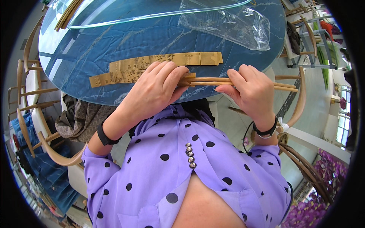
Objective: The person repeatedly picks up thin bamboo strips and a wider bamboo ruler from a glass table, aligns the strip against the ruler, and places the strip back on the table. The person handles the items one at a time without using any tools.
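A pair of light wooden chopsticks lies level above the near edge of the table, its left end inside a brown printed paper sleeve. My left hand is closed over the sleeve near its right-hand mouth. Around the chopsticks, right of the sleeve, my right hand is closed, and their other ends stick out past it. Just beyond my left hand a second brown paper sleeve lies flat on the table. How far the chopsticks reach into the sleeve is hidden.
The round table has a blue marbled cover. A glass turntable edge crosses its far part. A clear plastic bag lies at the far right, several wooden sticks at the far left. Wooden chairs stand around.
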Tool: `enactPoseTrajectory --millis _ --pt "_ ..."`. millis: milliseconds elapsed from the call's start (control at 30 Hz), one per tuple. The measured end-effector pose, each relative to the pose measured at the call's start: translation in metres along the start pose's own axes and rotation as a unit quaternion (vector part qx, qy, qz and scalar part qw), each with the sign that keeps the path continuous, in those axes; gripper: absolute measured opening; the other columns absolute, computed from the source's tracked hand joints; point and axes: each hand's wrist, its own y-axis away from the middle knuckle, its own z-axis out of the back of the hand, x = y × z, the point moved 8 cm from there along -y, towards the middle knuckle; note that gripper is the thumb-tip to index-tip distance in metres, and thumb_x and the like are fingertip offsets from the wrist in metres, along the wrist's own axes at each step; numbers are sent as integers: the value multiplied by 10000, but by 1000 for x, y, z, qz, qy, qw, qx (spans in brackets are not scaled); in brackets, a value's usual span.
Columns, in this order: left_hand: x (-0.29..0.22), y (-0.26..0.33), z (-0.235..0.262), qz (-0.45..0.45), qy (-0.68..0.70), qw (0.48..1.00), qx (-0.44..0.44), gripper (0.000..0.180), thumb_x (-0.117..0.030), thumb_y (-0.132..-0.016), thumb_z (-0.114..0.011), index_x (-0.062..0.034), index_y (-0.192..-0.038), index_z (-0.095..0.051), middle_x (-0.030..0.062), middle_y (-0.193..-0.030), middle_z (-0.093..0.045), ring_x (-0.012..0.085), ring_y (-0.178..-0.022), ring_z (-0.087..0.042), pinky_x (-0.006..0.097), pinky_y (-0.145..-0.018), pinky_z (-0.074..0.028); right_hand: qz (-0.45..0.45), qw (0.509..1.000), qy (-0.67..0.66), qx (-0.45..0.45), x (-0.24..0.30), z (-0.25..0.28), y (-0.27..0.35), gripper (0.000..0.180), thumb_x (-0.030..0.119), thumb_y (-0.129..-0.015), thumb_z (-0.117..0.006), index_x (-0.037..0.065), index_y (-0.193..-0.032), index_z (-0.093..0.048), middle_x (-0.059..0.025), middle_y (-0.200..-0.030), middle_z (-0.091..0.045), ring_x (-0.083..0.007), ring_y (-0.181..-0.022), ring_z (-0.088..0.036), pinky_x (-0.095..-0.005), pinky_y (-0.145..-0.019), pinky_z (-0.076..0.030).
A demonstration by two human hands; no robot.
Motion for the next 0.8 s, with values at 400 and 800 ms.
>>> enactPoseTrajectory --millis 400,800 --pt "6 2 -5 18 56 998 22 433 -155 -854 -755 -21 -1220 -565 148 -1067 -581 335 -985 -594 428 -873 -493 -8 999 -40 -1 5 -14 1 432 472 -788 -762 51 -817 -666 -45 -643 -531 -221 -559 -545 -342 -492 -416" --pt "37 60 -7 386 420 807 -153 265 -234 -1036 -619 6 -938 -676 0 -807 -612 13 -605 -458 191 -511 -356 -166 971 -164 -46 8 -40 1 381 395 -853 -764 67 -724 -620 -59 -623 -535 -245 -537 -540 -356 -470 -398"
